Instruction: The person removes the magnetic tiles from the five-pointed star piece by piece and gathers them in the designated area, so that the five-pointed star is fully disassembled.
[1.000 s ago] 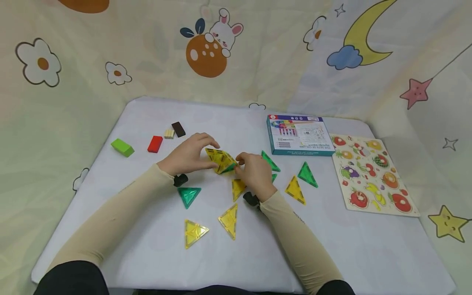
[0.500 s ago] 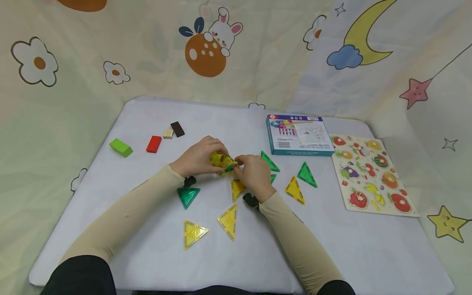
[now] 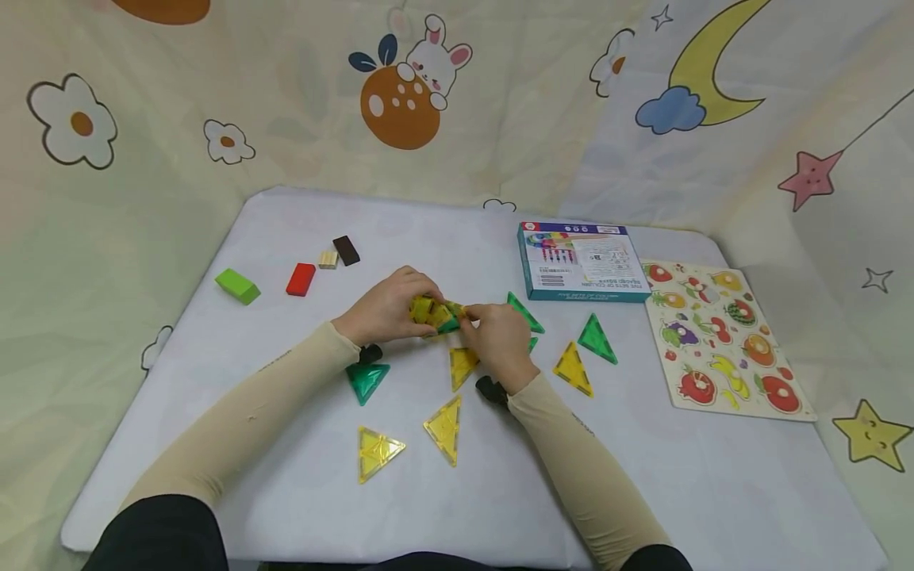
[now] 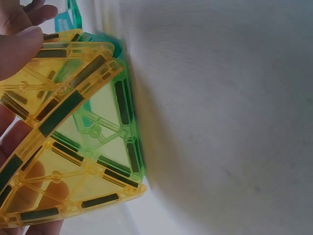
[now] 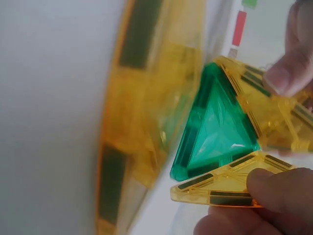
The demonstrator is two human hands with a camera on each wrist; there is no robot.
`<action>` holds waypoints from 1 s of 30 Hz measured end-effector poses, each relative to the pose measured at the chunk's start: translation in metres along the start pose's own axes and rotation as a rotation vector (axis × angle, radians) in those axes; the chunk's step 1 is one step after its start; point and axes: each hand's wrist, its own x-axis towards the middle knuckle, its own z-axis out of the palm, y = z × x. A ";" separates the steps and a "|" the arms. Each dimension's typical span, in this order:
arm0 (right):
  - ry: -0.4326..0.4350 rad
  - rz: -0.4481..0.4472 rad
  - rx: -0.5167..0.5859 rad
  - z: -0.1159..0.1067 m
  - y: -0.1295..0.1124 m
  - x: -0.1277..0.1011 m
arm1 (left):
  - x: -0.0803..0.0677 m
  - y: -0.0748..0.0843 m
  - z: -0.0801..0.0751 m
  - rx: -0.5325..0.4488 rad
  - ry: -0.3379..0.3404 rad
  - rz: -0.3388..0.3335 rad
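Note:
My left hand (image 3: 389,305) grips a joined cluster of yellow and green triangular magnetic tiles (image 3: 428,311), folded at angles above the table. In the left wrist view its thumb lies on a yellow tile (image 4: 54,181) group, with fingers behind; a green tile (image 4: 105,122) joins at the side. My right hand (image 3: 502,341) pinches a yellow tile (image 5: 220,183) at the cluster's right side, thumb on its face. That tile lies along the lower edge of a green tile (image 5: 220,132); whether they touch fully I cannot tell.
Loose yellow tiles (image 3: 444,430) and a green tile (image 3: 367,383) lie nearer the body. More green tiles (image 3: 597,339) lie right. Red (image 3: 301,279) and green blocks (image 3: 238,286) sit at left. A flat box (image 3: 584,262) and fruit puzzle board (image 3: 724,341) are at right.
My left hand has moved right and its fingers have come in around the tile cluster, which looks more folded. My right hand has stayed nearly in place.

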 end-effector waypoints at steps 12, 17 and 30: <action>-0.164 0.275 0.121 -0.010 0.022 0.021 | -0.002 -0.001 -0.001 0.006 0.009 0.011; -0.263 0.375 0.141 -0.007 0.030 0.039 | -0.002 0.000 -0.001 0.007 0.016 0.024; -0.323 0.412 0.043 -0.003 0.041 0.050 | -0.002 0.000 -0.002 0.010 0.009 0.009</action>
